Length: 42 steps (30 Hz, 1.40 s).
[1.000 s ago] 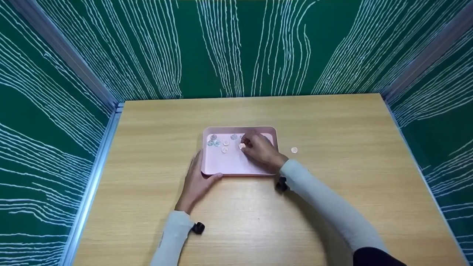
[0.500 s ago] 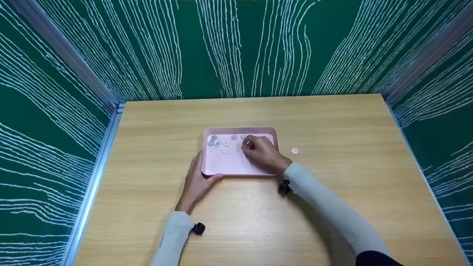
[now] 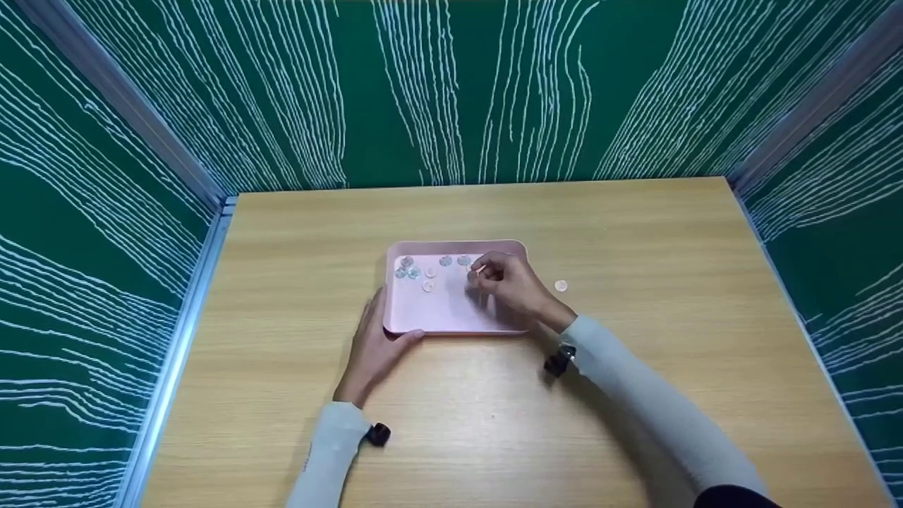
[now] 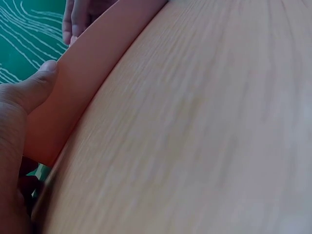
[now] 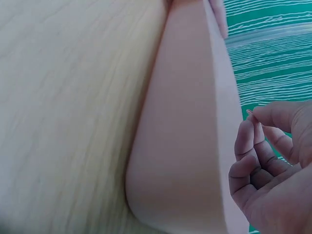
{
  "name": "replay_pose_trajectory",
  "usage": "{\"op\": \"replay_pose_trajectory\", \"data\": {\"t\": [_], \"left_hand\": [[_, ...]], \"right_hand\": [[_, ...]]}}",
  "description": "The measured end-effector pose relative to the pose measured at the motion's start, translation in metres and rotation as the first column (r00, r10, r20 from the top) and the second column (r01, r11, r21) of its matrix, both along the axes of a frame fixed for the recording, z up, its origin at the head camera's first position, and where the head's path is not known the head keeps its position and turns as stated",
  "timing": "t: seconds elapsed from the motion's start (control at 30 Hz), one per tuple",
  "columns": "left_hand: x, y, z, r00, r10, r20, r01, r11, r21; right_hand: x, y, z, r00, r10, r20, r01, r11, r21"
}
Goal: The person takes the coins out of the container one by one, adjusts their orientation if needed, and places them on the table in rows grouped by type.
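A shallow pink tray (image 3: 441, 312) lies on the table. My left hand (image 3: 374, 353) rests against its near left corner, fingers along the left side and thumb on the front wall. Above the tray's right half, my right hand (image 3: 515, 286) pinches a small pinkish disc (image 5: 249, 112) between thumb and fingertips; in the head view it shows edge-on. Inside the tray, several greyish-green coin-like discs (image 3: 414, 273) cluster at the far left. Two pinkish discs (image 3: 428, 286) lie just right of them, and two more greyish discs (image 3: 446, 260) sit near the far wall.
One pinkish disc (image 3: 561, 286) lies on the wooden table (image 3: 635, 233), right of the tray. Green walls (image 3: 487, 92) with white wavy lines stand at the back and both sides. A metal rail (image 3: 173, 339) runs along the left table edge.
My right hand has risen and shifted slightly right with the pinkish disc between its fingers, uncovering a greyish disc near the far wall. The left hand and the tray have stayed in place.
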<state>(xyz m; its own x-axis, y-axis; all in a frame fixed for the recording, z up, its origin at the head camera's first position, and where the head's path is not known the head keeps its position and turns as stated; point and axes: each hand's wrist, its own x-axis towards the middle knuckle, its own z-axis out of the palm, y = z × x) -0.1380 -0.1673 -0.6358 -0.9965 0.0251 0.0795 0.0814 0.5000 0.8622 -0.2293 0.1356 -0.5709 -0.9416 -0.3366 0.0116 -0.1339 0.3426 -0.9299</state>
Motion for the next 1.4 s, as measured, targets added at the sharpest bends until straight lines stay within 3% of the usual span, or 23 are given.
{"op": "replay_pose_trajectory", "data": {"t": [0.3, 0.57, 0.87, 1.2, 1.4], "left_hand": [[0.000, 0.001, -0.001, 1.000, 0.007, 0.015, -0.007, 1.000, 0.000], [0.000, 0.000, -0.001, 1.000, -0.004, -0.004, 0.004, 1.000, -0.017], [-0.001, 0.000, -0.003, 1.000, -0.011, -0.027, 0.011, 1.000, -0.002], [0.000, 0.000, -0.003, 1.000, -0.002, -0.011, 0.002, 1.000, -0.001], [0.000, 0.000, -0.003, 1.000, -0.015, -0.025, 0.015, 1.000, 0.006]], "right_hand": [[0.004, 0.031, 0.003, 0.996, -0.084, -0.039, 0.085, 0.995, 0.044], [0.008, 0.049, 0.001, 0.990, -0.121, -0.067, 0.119, 0.992, -0.040], [0.015, 0.073, -0.008, 0.984, -0.175, -0.025, 0.172, 0.979, -0.107], [0.028, 0.112, -0.022, 0.962, -0.274, -0.009, 0.270, 0.955, -0.124], [0.041, 0.129, -0.034, 0.946, -0.314, 0.085, 0.324, 0.934, -0.149]]}}
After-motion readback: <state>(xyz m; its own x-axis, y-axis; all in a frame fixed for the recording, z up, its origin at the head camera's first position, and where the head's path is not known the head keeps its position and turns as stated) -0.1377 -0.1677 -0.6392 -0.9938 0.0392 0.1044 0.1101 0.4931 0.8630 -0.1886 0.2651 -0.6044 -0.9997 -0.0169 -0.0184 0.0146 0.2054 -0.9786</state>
